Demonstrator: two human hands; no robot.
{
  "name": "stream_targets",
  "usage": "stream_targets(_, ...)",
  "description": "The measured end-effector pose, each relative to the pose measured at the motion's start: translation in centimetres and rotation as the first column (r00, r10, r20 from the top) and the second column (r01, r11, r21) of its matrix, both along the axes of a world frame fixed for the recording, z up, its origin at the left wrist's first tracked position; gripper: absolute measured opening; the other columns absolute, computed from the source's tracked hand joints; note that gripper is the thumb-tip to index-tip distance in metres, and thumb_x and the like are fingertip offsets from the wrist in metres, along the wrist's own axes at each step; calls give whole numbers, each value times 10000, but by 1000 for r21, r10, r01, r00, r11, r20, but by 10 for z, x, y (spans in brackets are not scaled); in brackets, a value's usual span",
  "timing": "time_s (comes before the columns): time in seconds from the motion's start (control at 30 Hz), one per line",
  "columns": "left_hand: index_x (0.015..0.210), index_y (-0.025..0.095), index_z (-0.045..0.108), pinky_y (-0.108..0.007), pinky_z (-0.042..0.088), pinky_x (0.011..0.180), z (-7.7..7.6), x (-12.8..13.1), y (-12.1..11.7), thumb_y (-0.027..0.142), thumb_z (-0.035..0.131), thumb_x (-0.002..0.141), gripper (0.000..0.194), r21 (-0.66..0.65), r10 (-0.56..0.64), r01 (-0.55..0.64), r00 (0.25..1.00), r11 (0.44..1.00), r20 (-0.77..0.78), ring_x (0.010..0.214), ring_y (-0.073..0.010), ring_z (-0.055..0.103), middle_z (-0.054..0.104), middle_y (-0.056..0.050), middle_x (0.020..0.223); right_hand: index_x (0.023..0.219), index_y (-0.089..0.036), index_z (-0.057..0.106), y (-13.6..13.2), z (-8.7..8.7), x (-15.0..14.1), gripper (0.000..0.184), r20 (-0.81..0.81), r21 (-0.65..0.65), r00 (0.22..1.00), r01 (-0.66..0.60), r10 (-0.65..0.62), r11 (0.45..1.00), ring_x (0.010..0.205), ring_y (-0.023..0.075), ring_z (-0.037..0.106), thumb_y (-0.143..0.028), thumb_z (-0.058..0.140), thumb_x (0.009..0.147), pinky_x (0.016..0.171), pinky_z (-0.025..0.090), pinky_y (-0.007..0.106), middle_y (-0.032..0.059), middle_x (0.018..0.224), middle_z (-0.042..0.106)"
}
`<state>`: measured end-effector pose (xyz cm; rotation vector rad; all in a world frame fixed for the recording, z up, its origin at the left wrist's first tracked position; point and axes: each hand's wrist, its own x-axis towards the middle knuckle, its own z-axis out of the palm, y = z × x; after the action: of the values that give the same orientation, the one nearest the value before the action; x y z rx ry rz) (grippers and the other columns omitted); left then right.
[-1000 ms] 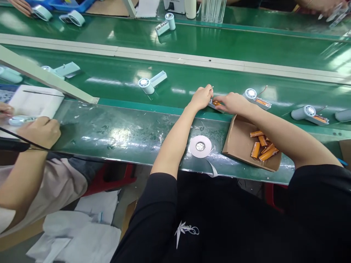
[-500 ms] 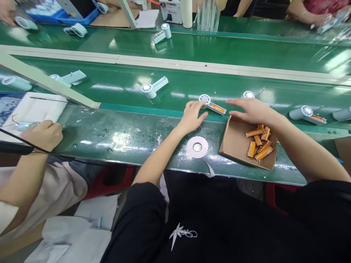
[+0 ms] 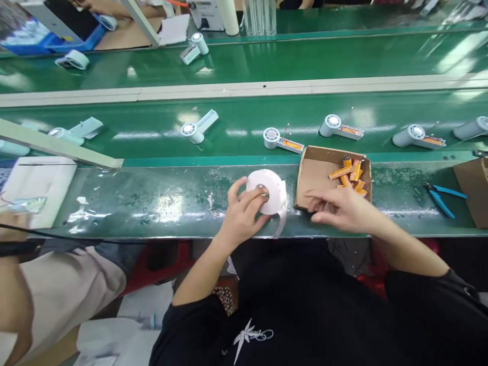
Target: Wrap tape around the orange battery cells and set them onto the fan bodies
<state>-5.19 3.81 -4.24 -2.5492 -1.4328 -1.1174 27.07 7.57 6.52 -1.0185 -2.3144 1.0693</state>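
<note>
My left hand (image 3: 242,213) grips a white roll of tape (image 3: 267,190) at the near edge of the green bench, fingers curled round its rim and hub. A loose strip of tape hangs from the roll toward me. My right hand (image 3: 339,209) hovers just right of the roll, fingers bent and close together, beside the near corner of a brown cardboard tray (image 3: 316,175). Several orange cylindrical batteries (image 3: 351,175) lie in the tray. Beyond it on the belt lies a small pale fan body with an orange battery in its open handle (image 3: 282,141).
More fan bodies lie along the green conveyor belt (image 3: 236,117), to the left (image 3: 198,127) and right (image 3: 339,127), (image 3: 417,137). Blue-handled cutters (image 3: 442,195) rest at the right, next to another cardboard box (image 3: 475,190). A co-worker's arm and trouser leg (image 3: 57,284) fill the lower left.
Both my hands have drawn back from the fan body on the belt. My left hand has taken hold of the tape roll and lifted its edge; my right hand has come near it.
</note>
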Motion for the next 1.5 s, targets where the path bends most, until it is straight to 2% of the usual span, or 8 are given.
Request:
stream_targets(0.2, 1237, 308, 678, -754, 474, 1284, -3, 19, -14, 146, 672, 984, 300, 98, -14, 0, 990, 995, 143, 1524, -372, 586, 786, -61, 1248, 940, -193, 843, -42, -48, -45, 465, -94, 27, 921, -378, 379, 925, 629, 145, 720, -453, 538, 1176, 616, 500, 264, 48, 754, 803)
stream_targets(0.33, 1193, 265, 663, -662, 568, 1210, -31, 1, -22, 300, 748, 997, 217, -107, 158, -133, 947, 985, 280, 1432, -364, 644, 774, -92, 1244, 1056, -181, 846, -44, -56, -24, 451, -10, 106, 886, -460, 463, 882, 617, 152, 722, -546, 595, 1140, 591, 498, 275, 38, 752, 797)
stream_targets(0.53, 1179, 248, 689, -656, 567, 1169, -70, -12, -37, 342, 744, 976, 231, -271, 306, -232, 911, 934, 277, 1423, -390, 626, 769, -131, 1262, 1215, -241, 818, 22, -28, 41, 295, 333, 517, 915, 26, -229, 856, 1031, 291, 776, -419, 604, 1120, 912, 589, 430, 121, 1135, 859)
stream_targets(0.7, 1183, 252, 708, -662, 564, 1173, -73, -1, -38, 313, 755, 962, 235, -248, 297, -235, 921, 940, 252, 1405, -395, 627, 779, -134, 1255, 1119, -253, 813, 66, -39, 58, 273, 605, 546, 727, -80, -325, 834, 1169, 351, 687, -210, 551, 1054, 1002, 505, 527, 125, 1040, 855)
stream_targets(0.87, 1185, 272, 757, -663, 556, 1162, -56, 0, -40, 313, 789, 942, 249, -228, 244, -193, 945, 954, 220, 1354, -395, 629, 799, -109, 1192, 1264, -350, 789, 51, -39, 42, 265, -5, 456, 911, 369, -413, 810, 1049, 308, 769, -396, 755, 1006, 965, 610, 532, 58, 1138, 849)
stream_targets(1.0, 1161, 308, 798, -627, 581, 1098, -34, 8, -49, 305, 805, 927, 234, -152, 126, -108, 985, 982, 116, 1292, -388, 648, 820, -80, 1094, 1152, -384, 728, 11, -33, 10, 406, -559, 99, 746, 492, -361, 865, 1027, 286, 813, -554, 937, 848, 866, 713, 508, -2, 1105, 808)
stream_targets(1.37, 1283, 425, 806, -480, 627, 1074, -17, 39, -63, 190, 741, 1007, 368, 9, -90, 90, 996, 996, -28, 1072, -274, 643, 853, 5, 1100, 946, -312, 571, -32, -60, -46, 419, -732, -55, 554, 532, -396, 845, 976, 210, 802, -407, 969, 856, 1048, 715, 513, -23, 997, 745)
stream_targets(1.5, 1244, 341, 822, -413, 604, 1071, -11, 37, -57, 163, 763, 1009, 300, 139, -58, 76, 990, 987, -126, 1055, -249, 582, 846, -11, 1116, 857, -271, 593, -47, -74, -55, 402, -666, -174, 614, 425, -424, 888, 1042, 231, 822, -400, 974, 846, 1049, 714, 483, 10, 983, 772)
